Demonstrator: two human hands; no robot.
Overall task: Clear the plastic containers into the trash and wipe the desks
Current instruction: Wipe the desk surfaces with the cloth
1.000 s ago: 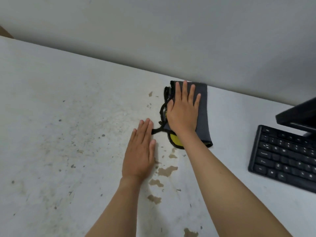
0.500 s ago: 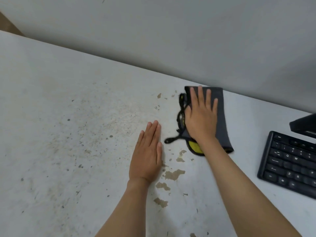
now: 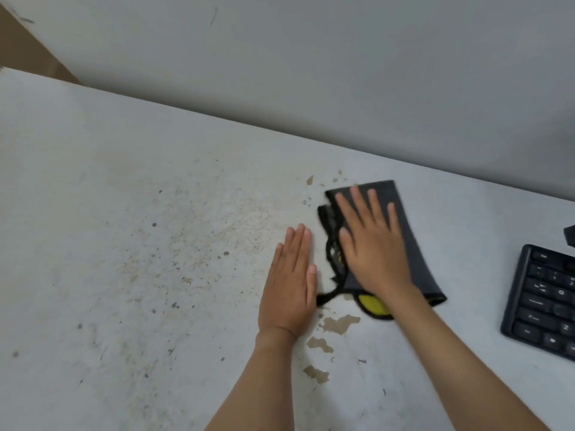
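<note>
Right hand: my right hand (image 3: pixel 375 253) lies flat on the grey cloth (image 3: pixel 407 244), fingers (image 3: pixel 357 203) straight and a little spread, pressing it down, not curled round it
Left hand: my left hand (image 3: pixel 291 284) is flat on the bare desk (image 3: pixel 124 213) just beside the cloth's left edge, fingers together, holding nothing
Cloth: right of frame centre, close to the wall; its long axis runs from upper left to lower right of the frame, with a yellow side showing under my wrist and a black frayed hem on its left
Key relation: the brown stains (image 3: pixel 339 323) lie just below the cloth, toward the lower frame, between my two forearms; the speckled dirt is well to the left
Keyboard: the keyboard (image 3: pixel 544 303) is near, at the right edge
Judgement: the right hand is the one to pull the cloth down over the stains
</note>
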